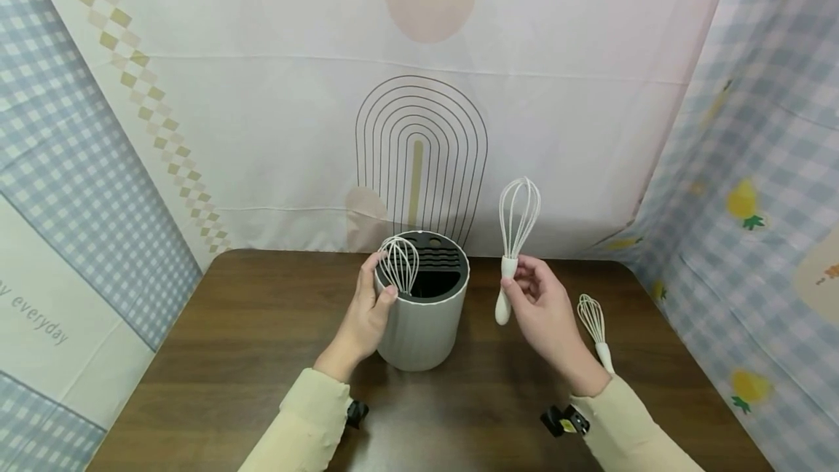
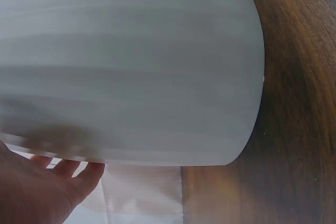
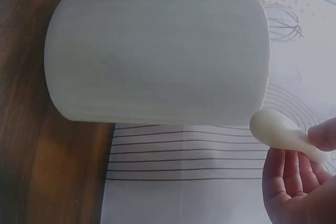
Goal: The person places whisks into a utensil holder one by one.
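A light grey utensil holder [image 1: 422, 333] with a black slotted top stands upright on the table. My left hand [image 1: 365, 312] grips its left side near the rim, with the thumb at the front; in the left wrist view the fingers [image 2: 86, 179] lie against its wall. One whisk [image 1: 400, 262] is in the holder, its wire head sticking out at the left and its handle hidden inside. To the right of the holder, my right hand [image 1: 540, 308] pinches a second white whisk [image 1: 507, 268] by its handle [image 3: 281, 131], wires up and handle end down.
A third whisk [image 1: 598, 333] lies on the brown wooden table [image 1: 262, 341] right of my right forearm, partly hidden by it. Behind the table hangs a patterned cloth [image 1: 295, 137], and checked cloth [image 1: 741, 188] hangs along the right side.
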Tool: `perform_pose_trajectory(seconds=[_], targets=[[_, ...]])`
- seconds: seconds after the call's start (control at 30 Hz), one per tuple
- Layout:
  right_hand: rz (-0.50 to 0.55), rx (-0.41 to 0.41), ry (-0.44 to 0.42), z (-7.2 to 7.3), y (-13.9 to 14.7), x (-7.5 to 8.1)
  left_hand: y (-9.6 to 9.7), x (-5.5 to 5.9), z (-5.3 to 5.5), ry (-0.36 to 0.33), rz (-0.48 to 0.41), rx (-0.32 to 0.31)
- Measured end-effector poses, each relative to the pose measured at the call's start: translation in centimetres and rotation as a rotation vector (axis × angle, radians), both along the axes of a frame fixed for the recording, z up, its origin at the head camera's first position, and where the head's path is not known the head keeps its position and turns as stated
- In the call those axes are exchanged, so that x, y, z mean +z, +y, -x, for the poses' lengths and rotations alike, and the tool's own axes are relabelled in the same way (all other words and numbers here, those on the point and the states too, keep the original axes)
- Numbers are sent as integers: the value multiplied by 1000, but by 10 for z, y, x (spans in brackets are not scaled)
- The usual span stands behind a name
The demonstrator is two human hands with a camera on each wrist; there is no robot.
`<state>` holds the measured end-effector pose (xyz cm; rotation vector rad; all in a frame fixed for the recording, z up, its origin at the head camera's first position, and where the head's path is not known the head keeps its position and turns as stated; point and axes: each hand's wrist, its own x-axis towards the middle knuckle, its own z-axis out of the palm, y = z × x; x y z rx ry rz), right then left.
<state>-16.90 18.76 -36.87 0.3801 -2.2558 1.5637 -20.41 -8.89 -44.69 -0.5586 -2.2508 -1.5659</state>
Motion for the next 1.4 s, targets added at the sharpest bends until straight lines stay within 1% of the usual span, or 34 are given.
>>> perform_pose_trajectory(seconds=[0.1,0.33,0.53,0.7,0.93,1.13,1.27,1.37,1.4], targets=[[57,13,7,3,-3,-1,0,0,0,3,1,0],[72,18,33,4,-12,5,0,0,0,-7,8,1],[131,40,61,6,-23,12,-1,0,0,-14,7,2],[175,43,72,9,-32,14,-1,0,-1,-20,6,3],[204,46,71,12,-42,19,0,1,-1,-12,3,-1],[201,67,44,5,-56,37,0,1,-1,-12,-3,-6],[197,77,40,8,-59,35,0,1,-1,-18,-11,-11],[198,83,53,17,-56,25,1,1,-2,-25,-9,-10],[202,82,49,17,-57,25,1,1,-2,-28,-6,-7]])
